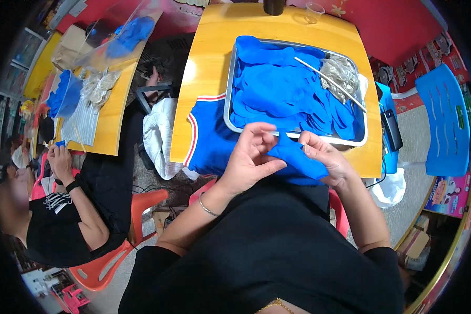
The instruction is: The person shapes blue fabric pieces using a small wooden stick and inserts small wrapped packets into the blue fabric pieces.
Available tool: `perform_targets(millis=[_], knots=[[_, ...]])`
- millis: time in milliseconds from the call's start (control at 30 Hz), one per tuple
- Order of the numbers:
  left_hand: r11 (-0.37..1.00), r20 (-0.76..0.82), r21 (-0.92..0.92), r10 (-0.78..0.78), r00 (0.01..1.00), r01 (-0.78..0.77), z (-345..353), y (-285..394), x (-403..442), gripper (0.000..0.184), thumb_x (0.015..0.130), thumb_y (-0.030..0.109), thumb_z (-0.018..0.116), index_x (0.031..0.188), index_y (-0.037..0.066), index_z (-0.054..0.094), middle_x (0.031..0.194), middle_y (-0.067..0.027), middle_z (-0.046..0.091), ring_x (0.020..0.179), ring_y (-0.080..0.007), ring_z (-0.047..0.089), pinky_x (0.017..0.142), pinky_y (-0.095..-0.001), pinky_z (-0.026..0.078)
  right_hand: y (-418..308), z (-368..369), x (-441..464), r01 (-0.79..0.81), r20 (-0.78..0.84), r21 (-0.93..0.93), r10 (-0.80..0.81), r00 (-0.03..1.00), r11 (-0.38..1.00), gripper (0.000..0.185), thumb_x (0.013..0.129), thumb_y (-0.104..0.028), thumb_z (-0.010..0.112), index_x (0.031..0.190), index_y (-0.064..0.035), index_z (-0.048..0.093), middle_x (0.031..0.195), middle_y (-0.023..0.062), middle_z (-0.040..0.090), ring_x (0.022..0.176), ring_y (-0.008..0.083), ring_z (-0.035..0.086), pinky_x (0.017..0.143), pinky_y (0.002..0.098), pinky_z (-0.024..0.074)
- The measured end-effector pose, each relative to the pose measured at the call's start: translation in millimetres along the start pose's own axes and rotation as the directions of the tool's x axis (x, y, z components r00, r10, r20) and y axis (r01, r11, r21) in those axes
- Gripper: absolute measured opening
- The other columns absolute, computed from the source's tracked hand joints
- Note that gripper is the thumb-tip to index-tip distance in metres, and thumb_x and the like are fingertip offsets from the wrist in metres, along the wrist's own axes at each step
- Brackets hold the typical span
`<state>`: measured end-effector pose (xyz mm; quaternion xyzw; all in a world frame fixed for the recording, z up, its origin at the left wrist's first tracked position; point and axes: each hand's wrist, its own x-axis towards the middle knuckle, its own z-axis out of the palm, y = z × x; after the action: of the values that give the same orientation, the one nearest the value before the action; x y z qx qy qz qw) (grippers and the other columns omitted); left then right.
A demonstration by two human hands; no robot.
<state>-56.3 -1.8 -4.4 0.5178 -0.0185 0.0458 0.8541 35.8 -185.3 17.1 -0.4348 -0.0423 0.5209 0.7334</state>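
A small piece of blue cloth (297, 157) is held up in front of me at the table's near edge. My right hand (329, 159) pinches it between thumb and fingers, and part of the cloth hangs over that hand's fingers. My left hand (251, 159), with a bangle at the wrist, is at the cloth's left end, thumb and fingers apart. Whether its fingertips touch the cloth is hard to see. Just beyond both hands, a metal tray (228, 112) holds a heap of flat blue cloth pieces (277, 78).
A thin stick (329, 83) lies across the tray beside a crumpled plastic bag (340, 77). Blue fabric with striped trim (209, 136) drapes over the table (209, 47). A clear cup (314, 13) stands at the back. Left, a co-worker (52, 225) sits at another table; a blue chair (442, 120) stands right.
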Motion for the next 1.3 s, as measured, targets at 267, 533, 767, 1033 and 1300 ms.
perform_targets(millis=[267, 533, 767, 1033, 1300], knots=[[0.836, -0.065, -0.529, -0.211, 0.975, 0.146, 35, -16, 5, 0.045, 0.095, 0.020, 0.049, 0.135, 0.005, 0.033, 0.133, -0.0058, 0.041, 0.125, -0.0155, 0.037, 0.105, -0.0335, 0.029, 11, 14, 15, 0.417, -0.051, -0.502, -0.508, 0.860, 0.757, 0.010, 0.088, -0.009, 0.060, 0.086, -0.0034, 0.052, 0.098, 0.0002, 0.057, 0.082, 0.0033, 0.048, 0.072, 0.0199, 0.0400], [0.756, -0.109, -0.642, -0.254, 0.961, 0.127, 19, -14, 25, 0.033, 0.097, 0.020, 0.041, 0.127, 0.005, 0.041, 0.125, -0.0155, 0.051, 0.115, -0.0277, 0.051, 0.101, -0.0448, 0.039, -73, -53, 36, -0.032, 0.171, -0.976, -0.852, 0.494, -0.214, 0.014, 0.078, -0.006, 0.063, 0.091, -0.0030, 0.058, 0.085, 0.0126, 0.060, 0.081, 0.0304, 0.058, 0.072, 0.0386, 0.0457], [0.736, -0.101, -0.661, -0.285, 0.953, 0.150, 3, -3, 33, 0.039, 0.098, 0.033, 0.035, 0.128, 0.008, 0.040, 0.125, -0.0169, 0.050, 0.104, -0.0276, 0.057, 0.091, -0.0426, 0.047, -85, -104, 56, -0.247, 0.172, -0.877, -0.749, 0.640, -0.412, 0.019, 0.080, -0.005, 0.058, 0.098, -0.0050, 0.059, 0.092, 0.0141, 0.059, 0.088, 0.0337, 0.057, 0.076, 0.0389, 0.0455], [0.770, -0.167, -0.634, -0.225, 0.960, 0.071, -11, 2, 45, 0.046, 0.098, 0.038, 0.032, 0.131, 0.006, 0.038, 0.126, -0.0174, 0.049, 0.115, -0.0295, 0.050, 0.100, -0.0434, 0.038, -75, -26, 0, 0.076, 0.138, -0.990, -0.667, 0.732, -0.122, 0.019, 0.076, 0.002, 0.062, 0.093, -0.0073, 0.065, 0.079, 0.0086, 0.056, 0.065, 0.0192, 0.059, 0.059, 0.0286, 0.0480], [0.777, -0.139, -0.624, -0.214, 0.967, 0.082, -13, 4, 48, 0.048, 0.098, 0.040, 0.030, 0.132, 0.006, 0.036, 0.126, -0.0170, 0.049, 0.120, -0.0300, 0.046, 0.103, -0.0454, 0.035, -52, -17, -9, 0.149, 0.204, -0.979, -0.646, 0.736, -0.140, 0.022, 0.072, 0.005, 0.067, 0.090, -0.0069, 0.068, 0.075, 0.0064, 0.055, 0.061, 0.0147, 0.057, 0.051, 0.0261, 0.0460]])
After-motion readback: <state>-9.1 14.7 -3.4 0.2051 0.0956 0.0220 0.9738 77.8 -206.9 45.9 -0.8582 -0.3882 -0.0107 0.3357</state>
